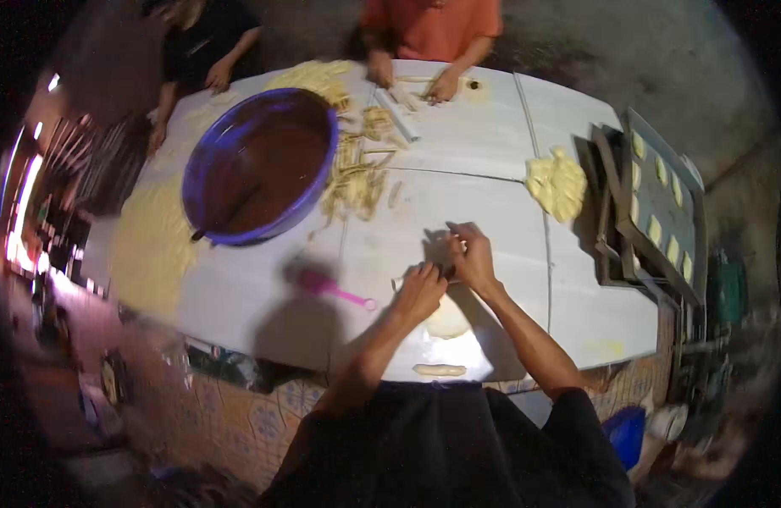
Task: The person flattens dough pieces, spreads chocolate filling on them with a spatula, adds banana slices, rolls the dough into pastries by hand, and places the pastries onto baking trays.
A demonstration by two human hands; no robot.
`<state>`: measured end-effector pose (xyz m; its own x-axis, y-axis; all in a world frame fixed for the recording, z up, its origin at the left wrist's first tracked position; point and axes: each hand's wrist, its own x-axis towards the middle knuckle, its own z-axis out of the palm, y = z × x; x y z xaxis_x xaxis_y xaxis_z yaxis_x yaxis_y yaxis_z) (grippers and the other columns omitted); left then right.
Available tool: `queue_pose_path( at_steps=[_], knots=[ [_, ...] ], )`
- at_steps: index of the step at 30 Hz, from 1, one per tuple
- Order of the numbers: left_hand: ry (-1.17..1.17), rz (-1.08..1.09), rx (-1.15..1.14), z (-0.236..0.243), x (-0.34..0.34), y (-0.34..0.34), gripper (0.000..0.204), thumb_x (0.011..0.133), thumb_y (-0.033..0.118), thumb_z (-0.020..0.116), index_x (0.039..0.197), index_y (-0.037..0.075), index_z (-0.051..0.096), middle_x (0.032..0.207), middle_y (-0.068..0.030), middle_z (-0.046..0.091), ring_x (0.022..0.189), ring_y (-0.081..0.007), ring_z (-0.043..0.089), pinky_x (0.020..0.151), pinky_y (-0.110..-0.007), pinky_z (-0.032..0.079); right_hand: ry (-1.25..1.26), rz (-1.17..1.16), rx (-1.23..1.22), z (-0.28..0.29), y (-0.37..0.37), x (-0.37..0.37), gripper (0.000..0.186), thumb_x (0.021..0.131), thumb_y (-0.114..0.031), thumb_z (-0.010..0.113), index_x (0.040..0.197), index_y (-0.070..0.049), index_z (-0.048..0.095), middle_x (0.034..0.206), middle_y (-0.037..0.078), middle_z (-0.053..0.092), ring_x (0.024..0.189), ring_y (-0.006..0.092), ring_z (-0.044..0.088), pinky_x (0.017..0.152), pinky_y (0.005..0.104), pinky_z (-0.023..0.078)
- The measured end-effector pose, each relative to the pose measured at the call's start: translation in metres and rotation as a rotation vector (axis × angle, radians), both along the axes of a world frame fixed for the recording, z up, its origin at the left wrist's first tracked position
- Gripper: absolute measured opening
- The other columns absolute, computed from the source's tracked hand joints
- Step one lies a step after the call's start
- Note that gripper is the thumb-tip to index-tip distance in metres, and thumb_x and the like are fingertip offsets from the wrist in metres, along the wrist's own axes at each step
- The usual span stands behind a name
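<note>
My left hand rests with curled fingers over a pale rolling rod, above a flattened round of pale dough. My right hand is just right of it, fingers bent and raised near the rod's right part; what they hold, if anything, is hidden. A small dough log lies below the round, near the table's front edge. A pink long-handled plastic tool lies to the left.
A blue tub of brown filling is at back left, beside yellow pieces. A yellow mass and stacked trays with pastries are at right. Two people stand opposite, one in orange, one in black, hands at the table.
</note>
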<state>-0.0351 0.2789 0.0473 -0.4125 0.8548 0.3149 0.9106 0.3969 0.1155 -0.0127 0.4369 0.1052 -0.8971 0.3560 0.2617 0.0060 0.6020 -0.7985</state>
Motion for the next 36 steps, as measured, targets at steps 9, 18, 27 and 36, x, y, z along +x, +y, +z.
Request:
queue_pose_path(
  at_steps=[9,18,27,36],
  knots=[
    [-0.104,1.124,0.196,-0.028,0.129,-0.214,0.055,0.086,0.015,0.064,0.14,0.008,0.057,0.123,-0.0204,0.061,0.115,-0.0345,0.058,0.099,-0.042,0.045,-0.281,0.488,0.504,-0.031,-0.203,-0.083,0.036,0.082,-0.037,0.074,0.102,-0.008,0.072,0.111,0.018,0.061,0.107,0.0394,0.057,0.088,0.0471,0.051],
    [-0.227,1.508,0.383,-0.027,0.061,-0.224,0.071,0.081,0.003,0.048,0.151,0.007,0.045,0.132,-0.0321,0.054,0.121,-0.0477,0.052,0.107,-0.052,0.039,-0.489,1.086,0.001,0.051,-0.194,-0.109,0.029,0.086,-0.009,0.07,0.113,0.0,0.063,0.094,0.019,0.068,0.089,0.035,0.069,0.082,0.0457,0.056],
    [-0.171,1.388,0.623,-0.068,0.057,-0.229,0.05,0.093,0.027,0.05,0.14,0.012,0.061,0.13,-0.0175,0.058,0.117,-0.0357,0.053,0.097,-0.049,0.038,-0.521,0.998,1.088,0.075,-0.231,-0.312,0.029,0.073,-0.007,0.069,0.101,-0.005,0.074,0.096,0.02,0.073,0.094,0.0404,0.071,0.083,0.0514,0.057],
    [0.028,1.511,0.319,-0.023,0.055,-0.235,0.047,0.097,0.028,0.049,0.139,0.012,0.061,0.13,-0.016,0.06,0.114,-0.0337,0.056,0.097,-0.048,0.039,-0.492,1.457,0.806,0.088,-0.244,-0.33,0.02,0.081,-0.019,0.069,0.094,-0.004,0.073,0.073,0.013,0.069,0.061,0.0264,0.065,0.054,0.041,0.051]
  ],
)
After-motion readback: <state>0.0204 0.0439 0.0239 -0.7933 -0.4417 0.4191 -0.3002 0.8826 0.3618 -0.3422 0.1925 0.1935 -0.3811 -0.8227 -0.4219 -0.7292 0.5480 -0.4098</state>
